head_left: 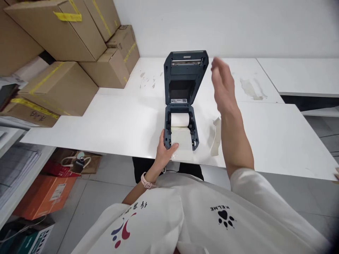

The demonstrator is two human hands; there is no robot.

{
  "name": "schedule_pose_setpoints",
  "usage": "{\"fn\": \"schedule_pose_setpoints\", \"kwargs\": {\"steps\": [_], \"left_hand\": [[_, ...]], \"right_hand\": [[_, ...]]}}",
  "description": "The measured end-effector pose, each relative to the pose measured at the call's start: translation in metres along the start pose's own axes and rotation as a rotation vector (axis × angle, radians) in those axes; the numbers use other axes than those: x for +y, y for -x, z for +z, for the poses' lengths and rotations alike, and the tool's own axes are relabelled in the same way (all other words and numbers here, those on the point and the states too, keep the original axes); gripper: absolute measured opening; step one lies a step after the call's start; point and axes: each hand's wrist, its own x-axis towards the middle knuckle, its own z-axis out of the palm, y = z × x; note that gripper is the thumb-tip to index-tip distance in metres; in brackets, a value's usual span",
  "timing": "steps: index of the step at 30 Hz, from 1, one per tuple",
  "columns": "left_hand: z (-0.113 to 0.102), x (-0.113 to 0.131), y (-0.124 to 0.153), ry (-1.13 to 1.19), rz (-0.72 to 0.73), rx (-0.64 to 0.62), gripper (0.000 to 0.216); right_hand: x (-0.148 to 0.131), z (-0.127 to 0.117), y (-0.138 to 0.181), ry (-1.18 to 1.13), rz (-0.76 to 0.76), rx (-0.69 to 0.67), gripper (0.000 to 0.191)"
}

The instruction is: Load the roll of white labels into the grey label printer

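A dark grey label printer (182,102) stands on the white table (119,123) with its lid swung up. Inside lies a white paper roll (180,120), and its strip (182,146) runs out over the front. My left hand (164,150) grips the printer's front left corner, thumb pressed on the paper strip. My right hand (222,83) hovers in the air beside the raised lid, fingers stretched out and slightly blurred, holding nothing. A torn strip of white backing paper (216,135) lies on the table just right of the printer.
Several cardboard boxes (66,67) with yellow tape are stacked at the table's left end. Shelves and an orange box (45,194) stand at lower left on the floor side. A second white table (299,76) adjoins at the right. Stains (250,88) mark the tabletop.
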Motion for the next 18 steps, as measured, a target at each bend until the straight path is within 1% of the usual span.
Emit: {"fn": "schedule_pose_setpoints", "kwargs": {"steps": [1,2,3,4,5,6,8,10,11,12,14,16,17,18], "left_hand": [[0.000,0.000,-0.001,0.015,0.005,0.006,0.102],[0.000,-0.001,-0.002,0.024,0.013,0.012,0.103],[-0.001,-0.002,-0.003,0.024,0.023,0.018,0.104],[-0.002,-0.003,-0.004,0.018,0.028,0.023,0.103],[-0.004,-0.005,-0.004,0.015,0.030,0.030,0.100],[-0.007,-0.006,-0.004,0.021,0.026,0.045,0.095],[-0.015,-0.007,-0.004,0.064,0.006,0.091,0.086],[-0.023,-0.004,-0.004,0.116,0.011,0.144,0.082],[-0.027,-0.001,-0.005,0.131,0.034,0.168,0.082],[-0.029,0.003,-0.007,0.135,0.066,0.183,0.081],[-0.030,0.012,-0.010,0.120,0.134,0.193,0.080],[-0.025,0.019,-0.014,0.093,0.153,0.175,0.080],[-0.022,0.022,-0.015,0.085,0.133,0.155,0.081],[-0.018,0.023,-0.017,0.087,0.095,0.129,0.082]], "right_hand": [[0.002,0.006,-0.028,-0.053,0.037,0.000,0.062],[0.002,0.012,-0.051,-0.114,0.092,-0.026,0.061],[0.001,0.017,-0.068,-0.166,0.159,-0.076,0.061],[-0.002,0.020,-0.077,-0.200,0.200,-0.109,0.063],[-0.006,0.022,-0.077,-0.215,0.211,-0.128,0.067],[-0.010,0.021,-0.069,-0.210,0.186,-0.128,0.071],[-0.018,0.017,-0.031,-0.163,0.045,-0.090,0.075],[-0.024,0.013,0.023,-0.107,-0.098,-0.072,0.070],[-0.025,0.012,0.052,-0.077,-0.138,-0.046,0.068],[-0.025,0.014,0.079,-0.044,-0.146,-0.018,0.061],[-0.022,0.021,0.124,0.037,-0.166,0.030,0.035],[-0.015,0.030,0.152,0.069,-0.130,0.064,0.018],[-0.011,0.034,0.160,0.058,-0.079,0.086,0.013],[-0.007,0.037,0.165,0.035,-0.003,0.110,0.016]]}}
